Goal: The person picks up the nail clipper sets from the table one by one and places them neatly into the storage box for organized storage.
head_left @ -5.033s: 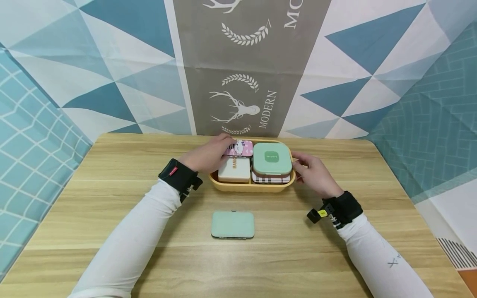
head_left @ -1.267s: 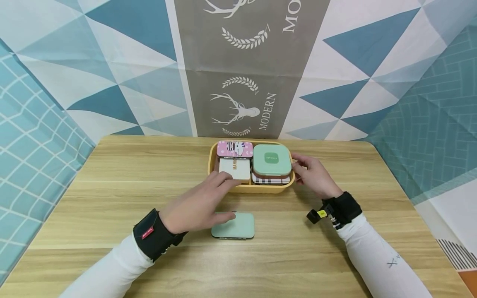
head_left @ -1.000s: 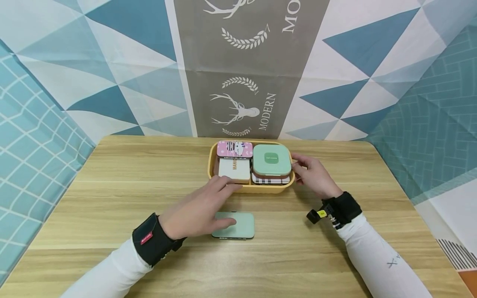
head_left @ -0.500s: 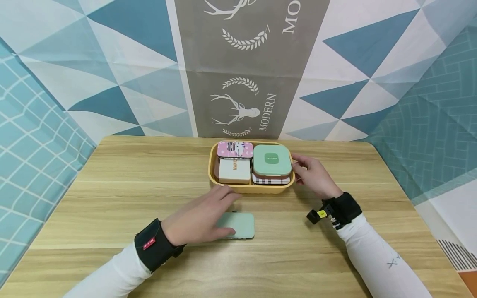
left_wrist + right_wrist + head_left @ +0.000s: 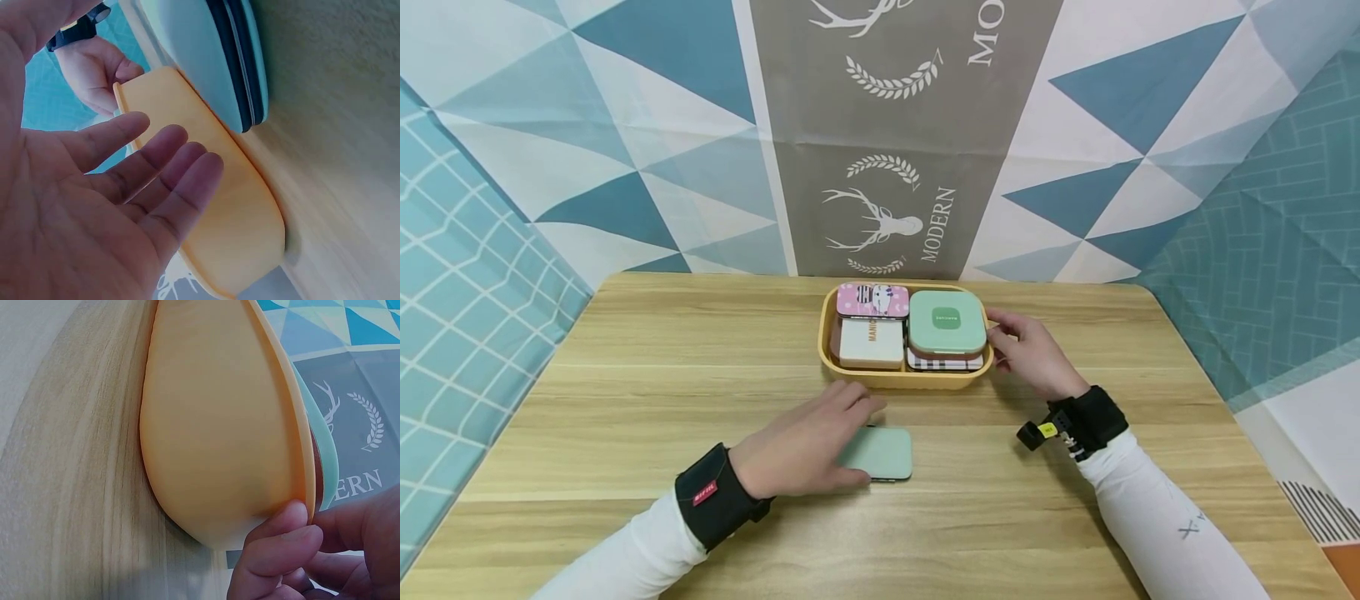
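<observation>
My left hand (image 5: 808,442) hovers over the left part of a mint-green flat case (image 5: 887,454) lying on the table. Its fingers are loosely bent, and the left wrist view shows the palm and fingers apart from the case's dark zipper-like edge (image 5: 240,69). My right hand (image 5: 1033,354) pinches the right end of a yellow oval basket (image 5: 917,381) by its rim, as the right wrist view shows. Inside the basket sit a pink cat-print tin (image 5: 872,301), a white box with orange lettering (image 5: 871,346), and a green square case (image 5: 947,323) above a plaid item (image 5: 945,363).
The wooden table (image 5: 1015,533) reaches back to a patterned cloth wall (image 5: 880,125) just behind the basket. Tile-print cloth (image 5: 467,275) rises along the left side. Bare wood lies between the basket and the green flat case.
My left hand has left the basket's back-left tin, come toward me past the white box, and lowered over the green flat case. The right hand keeps its place on the rim.
</observation>
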Tool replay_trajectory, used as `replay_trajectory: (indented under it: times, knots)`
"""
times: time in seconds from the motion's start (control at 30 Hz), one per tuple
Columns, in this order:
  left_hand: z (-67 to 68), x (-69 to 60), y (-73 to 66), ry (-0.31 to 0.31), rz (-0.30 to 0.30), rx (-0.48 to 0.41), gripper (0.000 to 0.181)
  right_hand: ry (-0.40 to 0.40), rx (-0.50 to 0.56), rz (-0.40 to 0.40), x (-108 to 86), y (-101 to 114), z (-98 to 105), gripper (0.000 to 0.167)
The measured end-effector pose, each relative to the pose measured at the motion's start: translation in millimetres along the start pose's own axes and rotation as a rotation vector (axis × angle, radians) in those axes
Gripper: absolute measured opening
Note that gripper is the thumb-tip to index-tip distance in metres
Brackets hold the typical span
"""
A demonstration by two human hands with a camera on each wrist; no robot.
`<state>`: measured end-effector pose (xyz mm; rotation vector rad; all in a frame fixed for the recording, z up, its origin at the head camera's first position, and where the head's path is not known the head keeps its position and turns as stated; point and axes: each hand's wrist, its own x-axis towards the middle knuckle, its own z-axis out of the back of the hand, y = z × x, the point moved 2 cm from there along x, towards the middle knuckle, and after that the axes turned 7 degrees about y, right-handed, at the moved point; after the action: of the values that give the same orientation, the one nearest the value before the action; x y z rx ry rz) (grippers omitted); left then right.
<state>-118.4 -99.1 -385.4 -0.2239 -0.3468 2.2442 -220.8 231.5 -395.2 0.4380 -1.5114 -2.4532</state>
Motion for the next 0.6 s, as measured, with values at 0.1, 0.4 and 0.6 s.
replay_trajectory:
  times: [0.1,0.4,0.6]
  knots:
    - [-2.4,-0.4,0.3,0.018,0.01,-0.003,0.083,-0.004,-0.004,-0.003,0.2,0.3,-0.4,0.048]
    - [-5.8,0.1,0.0,0.044,0.026,0.026,0.079,-0.002,-0.001,-0.007,0.1,0.4,-0.7,0.048]
    - [-7.4,-0.1,0.4,0.063,0.042,0.015,0.077,-0.008,-0.011,-0.017,0.6,1.3,-0.1,0.047]
